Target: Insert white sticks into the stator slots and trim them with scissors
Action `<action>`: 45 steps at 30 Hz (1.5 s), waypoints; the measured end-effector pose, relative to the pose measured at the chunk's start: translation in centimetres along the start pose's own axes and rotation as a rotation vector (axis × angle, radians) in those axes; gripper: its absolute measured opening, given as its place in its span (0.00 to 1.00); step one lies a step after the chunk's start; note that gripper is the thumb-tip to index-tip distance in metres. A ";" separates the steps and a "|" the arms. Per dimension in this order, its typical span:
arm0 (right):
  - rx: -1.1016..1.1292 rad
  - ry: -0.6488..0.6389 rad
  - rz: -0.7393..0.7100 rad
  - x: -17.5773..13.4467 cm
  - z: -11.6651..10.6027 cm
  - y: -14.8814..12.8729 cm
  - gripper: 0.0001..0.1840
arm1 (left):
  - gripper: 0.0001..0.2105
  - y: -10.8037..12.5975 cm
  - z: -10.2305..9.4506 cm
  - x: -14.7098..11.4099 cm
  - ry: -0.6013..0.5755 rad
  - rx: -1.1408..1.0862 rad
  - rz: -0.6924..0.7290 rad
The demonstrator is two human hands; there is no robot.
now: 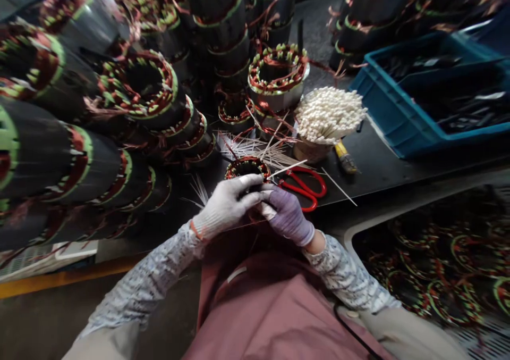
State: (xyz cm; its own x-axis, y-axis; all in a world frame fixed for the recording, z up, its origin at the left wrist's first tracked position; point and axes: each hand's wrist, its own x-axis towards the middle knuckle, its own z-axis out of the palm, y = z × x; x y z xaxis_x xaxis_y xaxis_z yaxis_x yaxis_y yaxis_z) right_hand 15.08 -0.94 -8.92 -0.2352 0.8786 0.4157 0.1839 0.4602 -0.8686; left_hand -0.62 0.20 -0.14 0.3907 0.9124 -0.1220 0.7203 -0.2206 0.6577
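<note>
A small wound motor stator, its copper-red coils uppermost, stands at the table's front edge. My left hand, in a white knit glove, is over its near side, fingers curled inward. My right hand, in a purple glove with pale fingertips, meets it there, fingers pinched together. What the fingertips grip is hidden between the hands. A thin white stick slants up to the right from beside the fingers; I cannot tell whether it is held. Red-handled scissors lie just right of the stator.
Loose white sticks lie behind the stator, near a packed bundle of white sticks and a yellow-handled tool. Stacked stators crowd the left and back. A blue crate stands right; more wound coils lie lower right.
</note>
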 end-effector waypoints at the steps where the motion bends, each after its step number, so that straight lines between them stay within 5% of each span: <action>1: 0.027 -0.014 0.017 0.2 -0.3 0.0 0.06 | 0.24 -0.1 0.1 -0.2 -0.034 0.005 0.009; 5: 0.011 -0.040 -0.019 0.6 -0.7 -0.3 0.06 | 0.31 0.5 0.4 -0.9 -0.063 0.439 -0.012; 10: -0.210 -0.093 -0.094 0.4 0.5 -1.0 0.07 | 0.24 0.4 -0.6 -0.4 -0.051 0.787 0.099; 17: -0.179 0.150 -0.053 -0.4 1.6 -2.1 0.05 | 0.14 -4.1 -1.4 0.0 0.138 0.494 0.321; 21: -0.078 0.175 -0.051 -0.7 1.7 -2.5 0.04 | 0.11 -5.1 -0.1 -0.4 0.296 0.356 0.363; 25: -0.080 0.045 -0.087 -0.8 1.6 -3.1 0.03 | 0.11 -5.5 0.9 -0.6 0.428 0.327 0.409; 33: -0.326 0.049 -0.029 0.7 2.2 -2.8 0.08 | 0.10 -5.7 0.9 -0.7 0.429 0.399 0.459; 37: -0.279 -0.035 -0.057 0.4 2.1 -3.1 0.09 | 0.11 -5.7 0.9 -0.8 0.397 0.405 0.416; 45: -0.381 0.026 -0.021 0.6 2.4 -2.5 0.11 | 0.11 -5.4 0.9 -0.9 0.394 0.439 0.439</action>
State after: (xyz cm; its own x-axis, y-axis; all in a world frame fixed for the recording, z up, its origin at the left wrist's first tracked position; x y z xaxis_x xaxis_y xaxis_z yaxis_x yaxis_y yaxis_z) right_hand 12.21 -1.84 -7.14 -0.2196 0.8691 0.4432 0.5224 0.4885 -0.6989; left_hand -4.37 0.30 -4.26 0.5208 0.7463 0.4146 0.7401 -0.6367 0.2165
